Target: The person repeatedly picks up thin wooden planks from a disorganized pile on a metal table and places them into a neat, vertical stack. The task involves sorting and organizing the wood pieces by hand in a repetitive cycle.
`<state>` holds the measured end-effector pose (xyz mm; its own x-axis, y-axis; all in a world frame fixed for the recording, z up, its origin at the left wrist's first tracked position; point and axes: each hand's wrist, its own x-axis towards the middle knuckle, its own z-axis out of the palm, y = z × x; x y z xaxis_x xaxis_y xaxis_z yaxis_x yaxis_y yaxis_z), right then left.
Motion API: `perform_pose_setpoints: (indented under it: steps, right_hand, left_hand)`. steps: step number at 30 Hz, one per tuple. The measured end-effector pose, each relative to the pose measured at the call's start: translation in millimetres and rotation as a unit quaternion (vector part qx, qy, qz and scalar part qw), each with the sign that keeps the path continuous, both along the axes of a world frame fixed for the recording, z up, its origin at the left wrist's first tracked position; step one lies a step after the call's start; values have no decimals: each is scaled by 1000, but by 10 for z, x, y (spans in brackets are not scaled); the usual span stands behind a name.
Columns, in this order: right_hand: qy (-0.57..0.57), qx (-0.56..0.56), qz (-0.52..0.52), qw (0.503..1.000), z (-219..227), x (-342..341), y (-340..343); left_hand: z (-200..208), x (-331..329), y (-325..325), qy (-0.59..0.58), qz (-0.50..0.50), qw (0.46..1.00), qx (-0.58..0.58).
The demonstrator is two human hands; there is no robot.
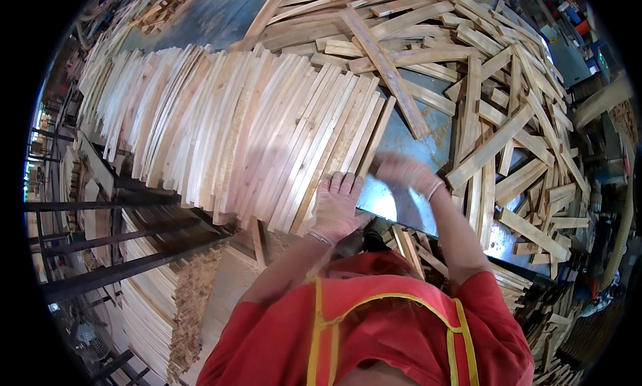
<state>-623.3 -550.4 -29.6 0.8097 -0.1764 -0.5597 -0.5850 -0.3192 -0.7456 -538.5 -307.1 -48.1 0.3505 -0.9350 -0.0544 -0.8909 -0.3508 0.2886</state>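
My left hand, in a pale work glove, lies flat on the near end of a long row of wooden strips, its fingers stretched out side by side. The strips stand tightly packed, and the last ones at the right end lean a little apart. Just right of that end, over the shiny metal tabletop, is my right hand, gloved too. Motion smears its fingers, so I cannot make out whether they hold anything.
A loose pile of wooden boards covers the right and far parts of the table, one long board lying slantwise on top. Dark metal bars and stacked strips are at lower left. A machine stands far right.
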Motion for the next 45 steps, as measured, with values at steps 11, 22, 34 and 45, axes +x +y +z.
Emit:
perform_pose_setpoints:
  steps: [11, 22, 34, 45]
  right_hand:
    - [-105, -227, -283, 926, -438, 242, -1218]
    - [3, 107, -259, 960, -349, -1303, 1307]
    - [-139, -156, -282, 936, -433, -654, 158]
    - [194, -545, -396, 714, -281, -1813, -1645]
  left_hand:
    - [-174, 57, -192, -54, 7, 993, -102]
    - [-196, 103, 123, -16, 64, 996, -63]
    - [-617, -35, 2128, 600, 540, 582, -96]
    - [-136, -284, 1526, 689, 506, 446, -266]
